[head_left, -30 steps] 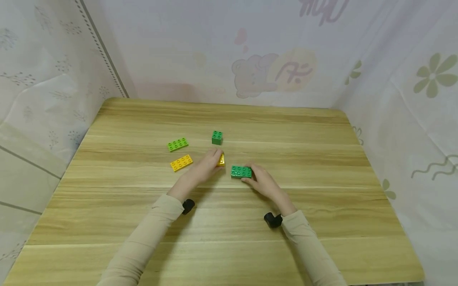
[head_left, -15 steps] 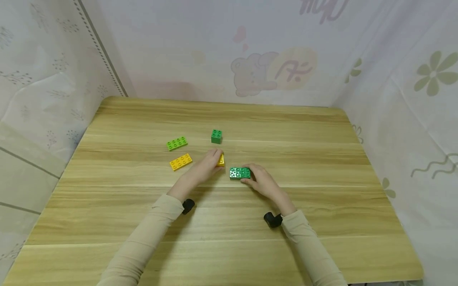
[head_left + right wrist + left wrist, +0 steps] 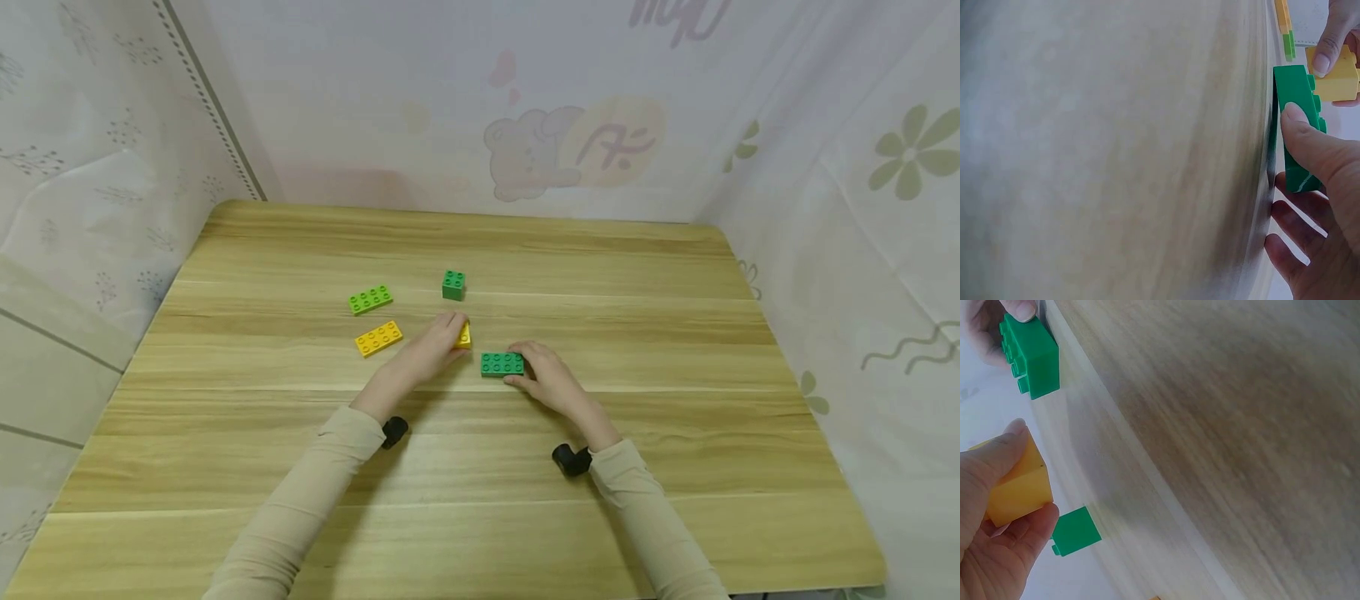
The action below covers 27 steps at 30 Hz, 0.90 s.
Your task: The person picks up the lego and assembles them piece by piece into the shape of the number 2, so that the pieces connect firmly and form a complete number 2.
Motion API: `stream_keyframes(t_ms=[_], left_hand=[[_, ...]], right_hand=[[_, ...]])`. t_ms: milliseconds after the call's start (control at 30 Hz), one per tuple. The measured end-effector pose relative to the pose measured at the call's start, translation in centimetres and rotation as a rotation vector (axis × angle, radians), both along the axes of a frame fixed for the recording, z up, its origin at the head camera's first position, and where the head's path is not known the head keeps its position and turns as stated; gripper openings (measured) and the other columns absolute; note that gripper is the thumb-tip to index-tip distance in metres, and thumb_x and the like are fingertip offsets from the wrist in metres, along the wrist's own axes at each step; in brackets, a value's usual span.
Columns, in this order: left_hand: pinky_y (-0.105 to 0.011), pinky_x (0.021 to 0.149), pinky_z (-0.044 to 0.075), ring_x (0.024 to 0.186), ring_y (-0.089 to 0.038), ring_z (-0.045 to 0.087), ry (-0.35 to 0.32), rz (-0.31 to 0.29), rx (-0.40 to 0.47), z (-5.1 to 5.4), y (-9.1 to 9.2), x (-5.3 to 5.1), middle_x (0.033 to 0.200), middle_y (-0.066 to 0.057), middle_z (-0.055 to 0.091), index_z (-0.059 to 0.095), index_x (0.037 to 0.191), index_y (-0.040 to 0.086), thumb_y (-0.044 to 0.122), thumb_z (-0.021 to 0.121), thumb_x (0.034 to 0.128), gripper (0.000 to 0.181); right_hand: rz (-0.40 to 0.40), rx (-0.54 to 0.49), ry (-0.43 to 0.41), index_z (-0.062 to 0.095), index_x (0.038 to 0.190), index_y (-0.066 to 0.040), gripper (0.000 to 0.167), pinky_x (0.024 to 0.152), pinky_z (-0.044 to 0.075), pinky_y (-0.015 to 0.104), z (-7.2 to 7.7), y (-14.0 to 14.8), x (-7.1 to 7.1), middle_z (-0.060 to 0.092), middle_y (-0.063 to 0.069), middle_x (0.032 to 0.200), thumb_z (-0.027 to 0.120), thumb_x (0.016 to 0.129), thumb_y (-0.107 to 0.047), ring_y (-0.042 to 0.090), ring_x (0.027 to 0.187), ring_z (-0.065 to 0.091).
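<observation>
The left hand pinches a yellow brick between thumb and fingers; in the left wrist view the yellow brick shows its smooth side, and the fingers cover part of it. To its right, the right hand grips the right end of a long green brick, studs up. In the right wrist view the thumb lies along the side of the green brick, with other fingers spread below. A gap separates the two held bricks in the head view.
A small green brick stands behind the left hand. To the left lie a flat light-green brick and a flat yellow-orange brick on the wooden table. Patterned cloth hangs behind the table and along both sides.
The right hand has shifted the long green brick slightly left and toward the front, and it now lies straighter. The left hand stays nearly still with the yellow brick.
</observation>
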State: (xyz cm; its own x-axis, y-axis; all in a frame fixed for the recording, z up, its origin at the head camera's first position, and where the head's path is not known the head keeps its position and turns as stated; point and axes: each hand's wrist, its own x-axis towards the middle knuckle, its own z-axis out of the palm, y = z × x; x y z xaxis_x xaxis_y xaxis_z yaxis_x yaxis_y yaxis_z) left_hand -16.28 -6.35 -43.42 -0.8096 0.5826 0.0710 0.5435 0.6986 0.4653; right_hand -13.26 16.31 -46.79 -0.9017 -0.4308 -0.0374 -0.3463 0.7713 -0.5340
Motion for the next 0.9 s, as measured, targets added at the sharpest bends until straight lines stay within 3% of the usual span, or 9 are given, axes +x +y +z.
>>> stream_keyframes(t_ms=[367, 900], left_hand=[[-0.034, 0.087, 0.049, 0.098, -0.024, 0.052, -0.004, 0.004, 0.008, 0.07, 0.07, 0.12, 0.106, -0.014, 0.053, 0.045, 0.116, -0.002, 0.012, 0.061, 0.0868, 0.036], [-0.036, 0.092, 0.047, 0.103, -0.025, 0.052, -0.019, -0.018, 0.024, 0.16, 0.51, 0.21, 0.113, -0.016, 0.054, 0.047, 0.119, -0.002, 0.013, 0.063, 0.086, 0.04]], right_hand=[[0.027, 0.041, 0.05, 0.053, 0.123, -0.005, 0.048, 0.103, 0.036, 0.046, -0.04, -0.06, -0.44, 0.05, 0.011, 0.129, 0.065, 0.084, -0.03, 0.029, 0.123, 0.045], [0.016, 0.031, 0.036, 0.055, 0.122, -0.005, 0.047, 0.104, 0.034, 0.047, -0.14, 0.02, -0.52, 0.049, 0.01, 0.131, 0.066, 0.083, -0.03, 0.029, 0.123, 0.044]])
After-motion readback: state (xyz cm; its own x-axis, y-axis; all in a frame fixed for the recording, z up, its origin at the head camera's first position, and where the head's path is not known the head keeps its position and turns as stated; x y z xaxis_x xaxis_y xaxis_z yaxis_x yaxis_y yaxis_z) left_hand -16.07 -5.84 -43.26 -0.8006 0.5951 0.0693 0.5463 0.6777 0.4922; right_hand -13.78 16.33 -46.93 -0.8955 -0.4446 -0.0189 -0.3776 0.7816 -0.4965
